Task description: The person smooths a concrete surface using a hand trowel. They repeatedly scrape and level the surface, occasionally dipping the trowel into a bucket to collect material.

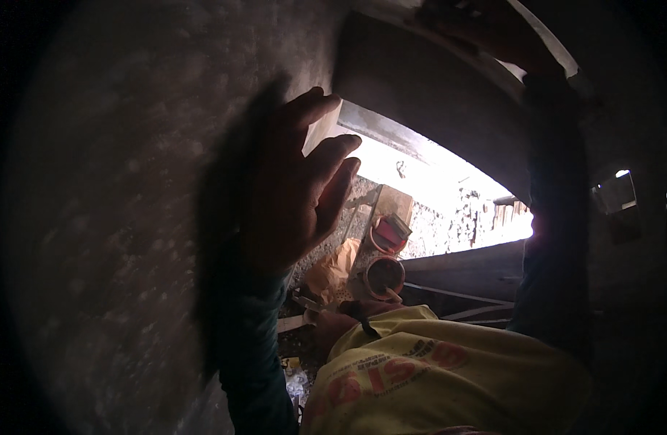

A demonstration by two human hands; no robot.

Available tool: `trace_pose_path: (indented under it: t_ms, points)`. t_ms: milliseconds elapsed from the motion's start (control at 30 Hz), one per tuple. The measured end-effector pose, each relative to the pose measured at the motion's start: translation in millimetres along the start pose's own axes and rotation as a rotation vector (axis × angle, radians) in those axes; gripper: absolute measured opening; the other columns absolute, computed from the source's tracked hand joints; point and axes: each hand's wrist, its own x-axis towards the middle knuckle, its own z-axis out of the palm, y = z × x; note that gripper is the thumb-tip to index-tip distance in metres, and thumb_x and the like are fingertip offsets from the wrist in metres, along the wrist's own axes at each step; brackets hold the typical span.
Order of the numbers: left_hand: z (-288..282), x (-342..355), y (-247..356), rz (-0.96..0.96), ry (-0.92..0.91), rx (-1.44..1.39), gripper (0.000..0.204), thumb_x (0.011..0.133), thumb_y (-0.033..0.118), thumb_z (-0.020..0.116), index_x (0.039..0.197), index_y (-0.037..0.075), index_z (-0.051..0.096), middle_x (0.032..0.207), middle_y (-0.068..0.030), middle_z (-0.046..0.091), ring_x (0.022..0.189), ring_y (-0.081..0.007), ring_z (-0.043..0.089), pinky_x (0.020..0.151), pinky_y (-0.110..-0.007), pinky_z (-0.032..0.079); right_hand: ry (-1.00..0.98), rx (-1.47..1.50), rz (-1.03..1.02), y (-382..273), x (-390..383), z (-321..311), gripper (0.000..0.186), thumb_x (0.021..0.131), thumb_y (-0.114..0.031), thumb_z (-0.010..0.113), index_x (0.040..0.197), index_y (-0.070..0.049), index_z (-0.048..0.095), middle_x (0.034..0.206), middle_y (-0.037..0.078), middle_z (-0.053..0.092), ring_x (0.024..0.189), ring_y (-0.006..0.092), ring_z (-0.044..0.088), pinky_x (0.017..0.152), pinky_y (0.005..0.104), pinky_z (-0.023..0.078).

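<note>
My left hand (293,177) is raised beside a rough grey wall (137,174), its fingers bent and apart with nothing seen in them. Its fingertips are next to the pale edge (323,130) of a bright opening; whether they touch it, I cannot tell. My right hand (486,29) reaches up to the top right, near a dark overhead slab (427,65) and a pale curved strip (554,36). Deep shadow hides its fingers and anything in them.
Below stand a round bucket (385,277) and a second reddish container (386,235) with a block-like thing on it, by a plank (393,201). A brown paper-like sack (333,272) lies beside them. A yellow printed cloth (435,362) covers my front.
</note>
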Motion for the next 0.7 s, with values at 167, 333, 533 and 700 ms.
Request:
trace_pose_path:
  t_ms: [167,333,533,700]
  points:
    - [2,-2,0,0.000,-0.050,-0.054,0.021,0.092,0.026,0.075,0.108,0.012,0.073,0.136,-0.0133,0.064,0.127,-0.0353,0.061,0.108,-0.051,0.048,-0.069,0.073,-0.143,-60,30,17,0.027,0.097,-0.031,0.069,0.109,-0.007,0.073,0.104,0.010,0.074,0.094,0.0191,0.069,0.083,0.0361,0.056]
    - [9,-4,-2,0.006,0.006,-0.059,0.022,0.093,0.026,0.075,0.108,0.011,0.073,0.137,-0.0128,0.063,0.127,-0.0351,0.061,0.107,-0.051,0.049,-0.001,-0.030,-0.226,-58,41,32,0.027,0.094,-0.031,0.070,0.110,-0.009,0.073,0.107,0.010,0.074,0.096,0.0208,0.069,0.086,0.0387,0.055]
    - [6,-3,-3,0.016,0.041,-0.029,0.022,0.090,0.029,0.076,0.107,0.015,0.074,0.132,-0.0050,0.068,0.121,-0.0283,0.065,0.101,-0.043,0.055,-0.056,-0.131,-0.054,33,-3,7,0.032,0.096,-0.032,0.070,0.119,-0.010,0.070,0.107,0.008,0.074,0.095,0.0201,0.069,0.084,0.0345,0.055]
    - [11,1,1,-0.003,0.077,-0.066,0.020,0.091,0.029,0.075,0.105,0.015,0.074,0.129,-0.0047,0.069,0.123,-0.0278,0.064,0.102,-0.042,0.053,0.008,-0.156,0.040,67,-76,-23,0.038,0.098,-0.036,0.070,0.127,-0.012,0.068,0.108,0.006,0.074,0.094,0.0168,0.069,0.081,0.0328,0.057]
